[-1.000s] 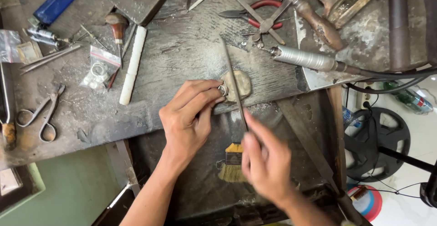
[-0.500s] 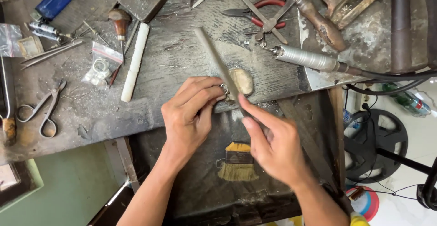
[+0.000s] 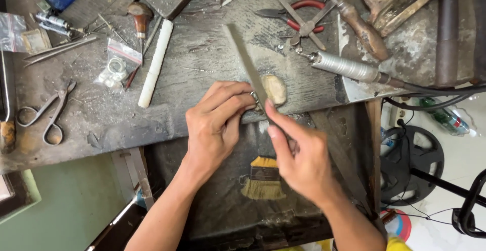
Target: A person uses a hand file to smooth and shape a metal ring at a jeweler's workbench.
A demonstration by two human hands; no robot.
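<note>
Left hand (image 3: 215, 124) pinches small silver metal ring (image 3: 254, 97) at worn wooden bench (image 3: 202, 64) edge; right hand (image 3: 298, 157) closed around long flat grey steel file (image 3: 245, 61), laid across ring.

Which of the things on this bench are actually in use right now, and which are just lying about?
In use:
- left hand pinching a small metal ring
- right hand holding the flat file across the ring
- wooden bench peg, beside the ring

Lying about:
- red-handled pliers
- rotary handpiece
- white stick
- small scissors
- brush in the tray below
</note>
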